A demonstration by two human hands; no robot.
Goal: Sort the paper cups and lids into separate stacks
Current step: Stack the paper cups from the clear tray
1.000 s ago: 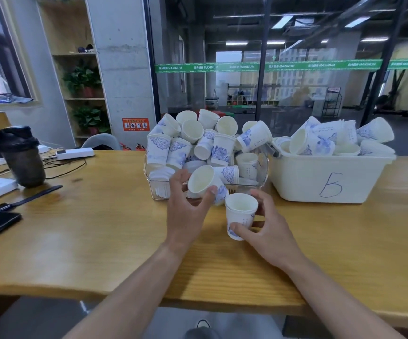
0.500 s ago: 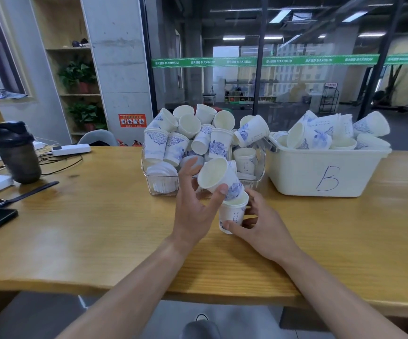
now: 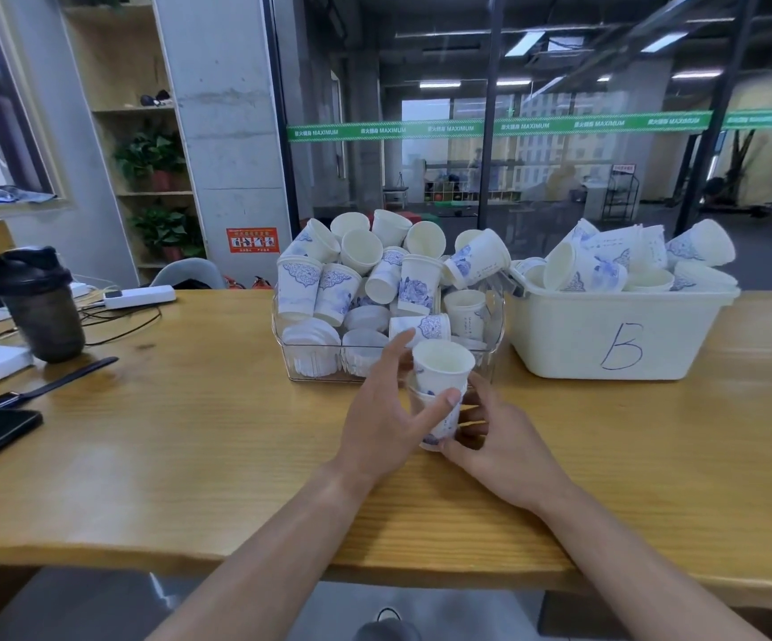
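Second cup (image 3: 442, 363) now nested upright

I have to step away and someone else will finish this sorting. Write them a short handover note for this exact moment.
Left hand: holds the upper cup, seated part way in the lower cup.
Right hand: grips the lower cup, which stands on the table.
Things: the clear bin is heaped with loose cups, with white lids at its bottom; the white tub marked B also holds loose cups.
Done: a two-cup stack begun.
Left: nearly all cups to stack; no lid stack on the table yet.
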